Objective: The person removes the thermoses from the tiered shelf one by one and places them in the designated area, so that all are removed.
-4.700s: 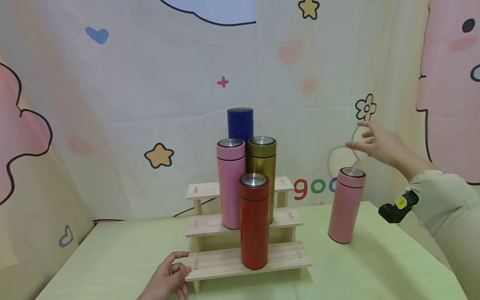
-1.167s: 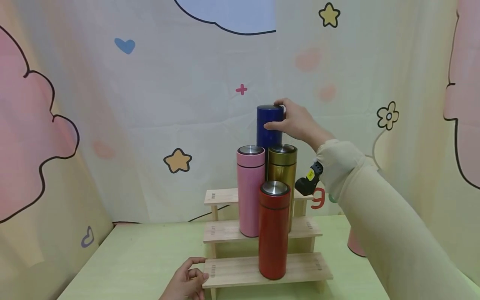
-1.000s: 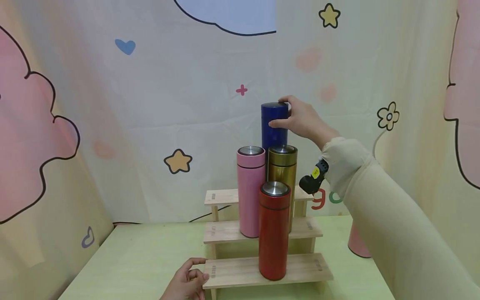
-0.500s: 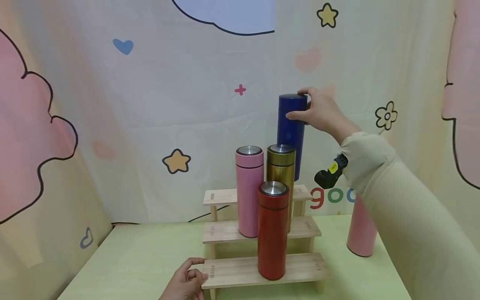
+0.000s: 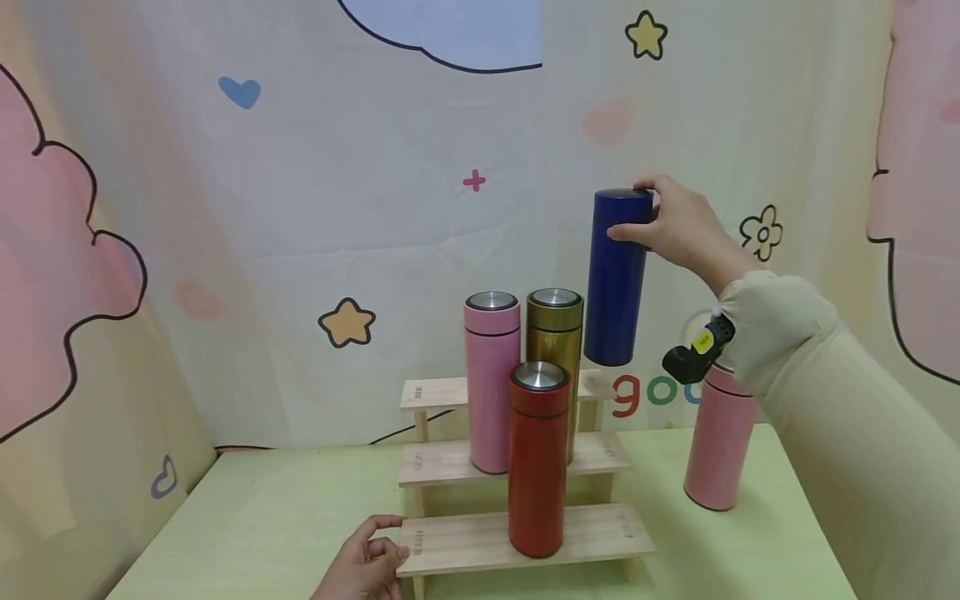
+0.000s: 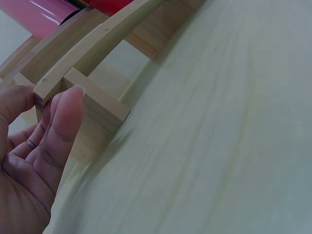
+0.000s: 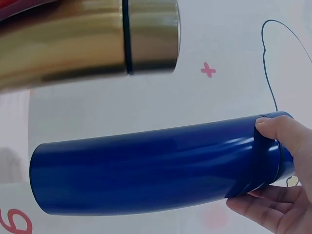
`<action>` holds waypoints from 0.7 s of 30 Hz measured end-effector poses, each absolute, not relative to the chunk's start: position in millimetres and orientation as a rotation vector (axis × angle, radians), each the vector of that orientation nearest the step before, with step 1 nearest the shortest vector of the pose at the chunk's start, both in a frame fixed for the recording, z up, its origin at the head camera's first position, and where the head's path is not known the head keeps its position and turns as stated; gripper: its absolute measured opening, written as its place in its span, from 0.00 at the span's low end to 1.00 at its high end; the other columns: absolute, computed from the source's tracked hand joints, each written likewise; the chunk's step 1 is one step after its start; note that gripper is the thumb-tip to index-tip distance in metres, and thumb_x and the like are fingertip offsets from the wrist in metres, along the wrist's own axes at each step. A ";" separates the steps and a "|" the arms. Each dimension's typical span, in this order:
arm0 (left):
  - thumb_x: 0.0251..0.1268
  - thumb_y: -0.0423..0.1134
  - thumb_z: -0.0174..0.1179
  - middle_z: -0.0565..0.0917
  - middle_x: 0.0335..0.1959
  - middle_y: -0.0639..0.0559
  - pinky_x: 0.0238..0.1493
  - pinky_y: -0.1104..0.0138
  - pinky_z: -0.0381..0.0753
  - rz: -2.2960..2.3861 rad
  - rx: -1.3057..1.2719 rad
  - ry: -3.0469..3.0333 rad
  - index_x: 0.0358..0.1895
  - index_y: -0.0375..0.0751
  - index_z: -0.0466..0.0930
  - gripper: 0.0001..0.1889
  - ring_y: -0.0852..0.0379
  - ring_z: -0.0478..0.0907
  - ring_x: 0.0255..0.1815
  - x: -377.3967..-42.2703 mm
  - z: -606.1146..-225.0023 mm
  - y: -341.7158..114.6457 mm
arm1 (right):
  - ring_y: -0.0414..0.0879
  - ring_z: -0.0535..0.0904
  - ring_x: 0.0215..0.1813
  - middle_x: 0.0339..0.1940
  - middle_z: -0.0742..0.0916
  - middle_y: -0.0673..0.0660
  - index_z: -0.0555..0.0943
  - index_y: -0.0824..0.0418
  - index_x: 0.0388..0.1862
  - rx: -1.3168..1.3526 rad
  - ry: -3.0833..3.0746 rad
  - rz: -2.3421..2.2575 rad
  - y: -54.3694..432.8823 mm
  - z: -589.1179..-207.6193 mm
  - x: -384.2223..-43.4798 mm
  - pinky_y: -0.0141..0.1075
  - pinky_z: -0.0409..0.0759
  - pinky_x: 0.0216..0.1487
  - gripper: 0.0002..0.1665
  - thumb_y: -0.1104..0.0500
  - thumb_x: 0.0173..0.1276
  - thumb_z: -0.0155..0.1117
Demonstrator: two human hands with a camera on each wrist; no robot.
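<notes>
A blue thermos (image 5: 617, 292) hangs in the air right of the gold thermos (image 5: 557, 342), its base above the top step's level. My right hand (image 5: 686, 225) grips it near the lid, thumb on the front; the right wrist view shows the blue thermos (image 7: 146, 168) whole, with fingers under it. At the lower left, my left hand (image 5: 363, 562) pinches the left end of the bottom step of the wooden stand (image 5: 457, 537). A red thermos (image 5: 537, 475) stands on that step. The gold one and a tall pink thermos (image 5: 491, 392) stand on the middle step.
Another pink thermos (image 5: 718, 450) stands on the green table (image 5: 285, 500) right of the stand, its top partly hidden by the right sleeve (image 5: 817, 358) and a black wrist camera (image 5: 697, 350). A patterned curtain (image 5: 300, 192) hangs behind.
My right hand went from above the table's right side to the blue thermos, then lifted it off the stand and carried it right. My left hand kept its place at the bottom step.
</notes>
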State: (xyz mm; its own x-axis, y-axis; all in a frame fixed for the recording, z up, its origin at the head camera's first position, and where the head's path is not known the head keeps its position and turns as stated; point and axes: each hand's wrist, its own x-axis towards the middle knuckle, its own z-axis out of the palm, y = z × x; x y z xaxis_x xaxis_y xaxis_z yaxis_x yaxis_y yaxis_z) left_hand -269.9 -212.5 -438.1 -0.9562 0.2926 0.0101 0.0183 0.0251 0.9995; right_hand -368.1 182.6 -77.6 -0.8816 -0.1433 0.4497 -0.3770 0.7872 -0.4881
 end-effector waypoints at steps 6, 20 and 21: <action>0.68 0.37 0.58 0.78 0.27 0.55 0.24 0.72 0.80 2.045 0.319 2.092 0.68 0.25 0.50 0.34 0.61 0.78 0.19 -271.1 -438.3 -212.4 | 0.68 0.73 0.61 0.65 0.72 0.74 0.50 0.61 0.76 0.375 -2.594 0.799 196.4 -87.9 -366.0 0.61 0.75 0.59 0.49 0.42 0.68 0.60; 0.69 0.37 0.57 0.77 0.27 0.55 0.23 0.72 0.80 2.025 0.355 2.110 0.68 0.26 0.50 0.34 0.61 0.79 0.19 -272.1 -437.2 -213.2 | 0.71 0.73 0.61 0.64 0.73 0.76 0.51 0.63 0.76 0.364 -2.615 0.675 216.5 -121.1 -361.6 0.64 0.75 0.55 0.50 0.41 0.66 0.62; 0.69 0.37 0.57 0.77 0.27 0.55 0.23 0.72 0.80 2.027 0.354 2.108 0.68 0.26 0.50 0.34 0.61 0.79 0.19 -272.2 -437.3 -213.1 | 0.71 0.73 0.60 0.63 0.73 0.76 0.51 0.63 0.75 0.366 -2.615 0.669 217.6 -124.0 -361.8 0.64 0.75 0.55 0.50 0.41 0.66 0.62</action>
